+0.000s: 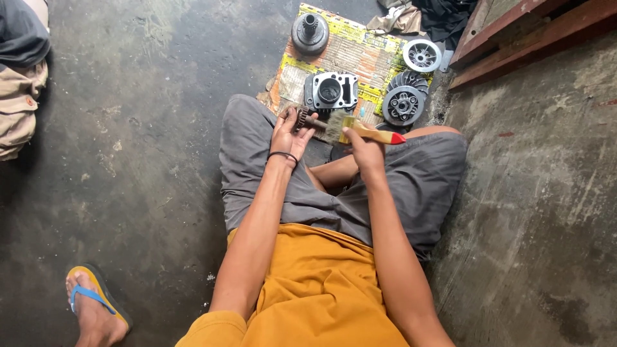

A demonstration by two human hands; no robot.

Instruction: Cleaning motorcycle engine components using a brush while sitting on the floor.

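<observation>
My left hand grips a small dark gear on a short shaft, held over my knee. My right hand holds a paintbrush with a yellow handle and red tip; its pale bristles touch the shaft end of the gear. A dark band circles my left wrist. I sit cross-legged in grey shorts and an orange shirt.
Flattened cardboard ahead carries an engine cylinder block, a round hub with a shaft, a silver finned wheel and a dark clutch part. Another person's foot in a blue-strapped sandal is bottom left. Red wooden beams are upper right.
</observation>
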